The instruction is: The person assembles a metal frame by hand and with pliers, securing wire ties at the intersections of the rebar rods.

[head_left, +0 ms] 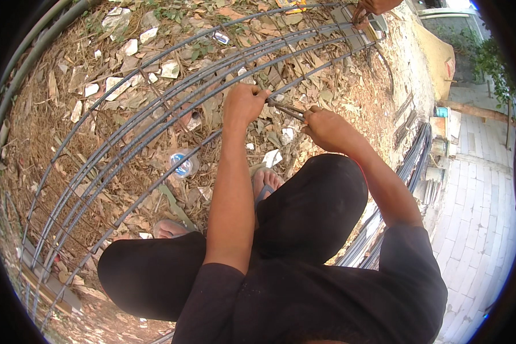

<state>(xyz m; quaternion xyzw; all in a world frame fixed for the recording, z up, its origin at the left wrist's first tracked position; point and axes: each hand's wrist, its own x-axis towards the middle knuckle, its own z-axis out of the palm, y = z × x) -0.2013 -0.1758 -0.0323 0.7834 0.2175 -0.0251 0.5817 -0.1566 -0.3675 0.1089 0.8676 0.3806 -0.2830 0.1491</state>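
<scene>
A cage of long ribbed rebar (pixel 178 98) with thin cross ties lies raised over the littered ground. At its near bar my left hand (pixel 243 105) is closed around the rebar, its thumb and fingertips by a crossing. My right hand (pixel 329 131) grips the handles of metal pincers (pixel 288 110). The pincers' jaws meet the bar right beside my left fingertips. Whether a tie wire sits in the jaws is too small to tell.
Another person's hand (pixel 378 6) is at the cage's far right end, above a block support (pixel 350 35). A plastic cup (pixel 183 164) lies near my feet. Bundled bars (pixel 421 157) run along the right, beside white block paving (pixel 470 212). Bamboo-like poles (pixel 8 86) curve at the left.
</scene>
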